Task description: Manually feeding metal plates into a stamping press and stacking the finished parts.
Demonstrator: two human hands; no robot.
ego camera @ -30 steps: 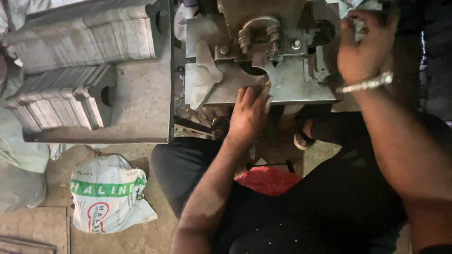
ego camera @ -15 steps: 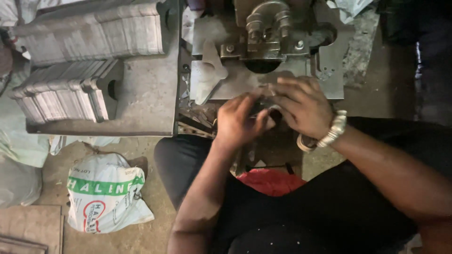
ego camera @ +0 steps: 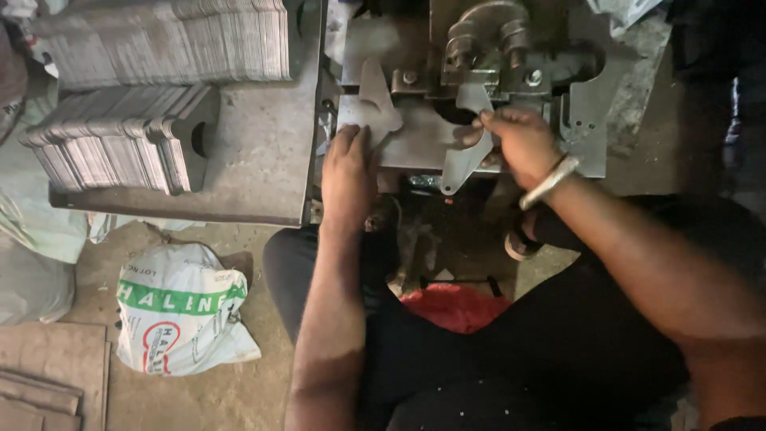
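Note:
My right hand (ego camera: 517, 145), with a metal bangle on the wrist, grips a flat grey sheet-metal blank (ego camera: 465, 160) under the die of the steel press machine (ego camera: 495, 48). The blank's lower end hangs over the press bed's front edge. My left hand (ego camera: 348, 164) rests on another flat metal blank (ego camera: 375, 100) that lies on the left of the press bed, fingers spread over its lower end.
Two long stacks of cut metal blanks (ego camera: 159, 36) (ego camera: 112, 148) lie on a grey steel table (ego camera: 255, 168) to the left. A white printed sack (ego camera: 179, 315) sits on the floor below. A red cloth (ego camera: 451, 307) lies between my legs.
Both hands were together at the press front; now the left has moved left onto the loose blank and the right has gone up to the die with a blank.

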